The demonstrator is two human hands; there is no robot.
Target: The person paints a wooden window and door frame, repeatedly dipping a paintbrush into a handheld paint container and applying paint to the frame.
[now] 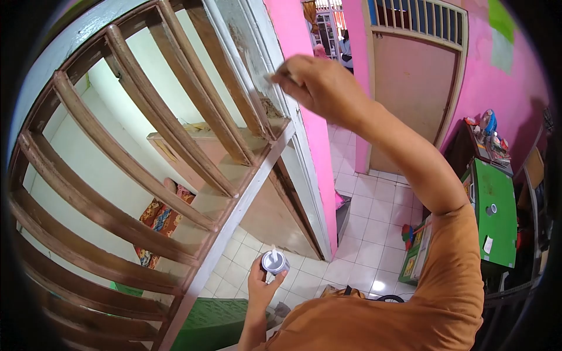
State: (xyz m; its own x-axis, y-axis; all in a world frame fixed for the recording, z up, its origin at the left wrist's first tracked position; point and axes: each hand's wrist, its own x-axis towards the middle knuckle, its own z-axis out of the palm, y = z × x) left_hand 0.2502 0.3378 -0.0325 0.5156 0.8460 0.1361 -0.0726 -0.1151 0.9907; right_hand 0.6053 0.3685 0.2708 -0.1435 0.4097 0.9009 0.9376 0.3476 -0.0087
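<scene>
My left hand point(261, 285) is wrapped round a small open can point(274, 262) with whitish contents, held low in front of my body. My right hand point(319, 85) is raised at the upper middle, its fingers pinched at the grey-white door frame post point(249, 50). A small pale tip shows at the fingertips, but what they hold is too small to make out. Left of this hand, brown wooden bars point(158, 117) stand in a frame above a pale grey-white rail point(234, 213).
A green cabinet point(494, 202) with a small round item stands at the right, beside a cluttered dark table point(477, 146). A closed door point(413, 88) is set between pink walls point(518, 76). Below are white floor tiles point(366, 213) and a green object point(219, 322). A person is far back.
</scene>
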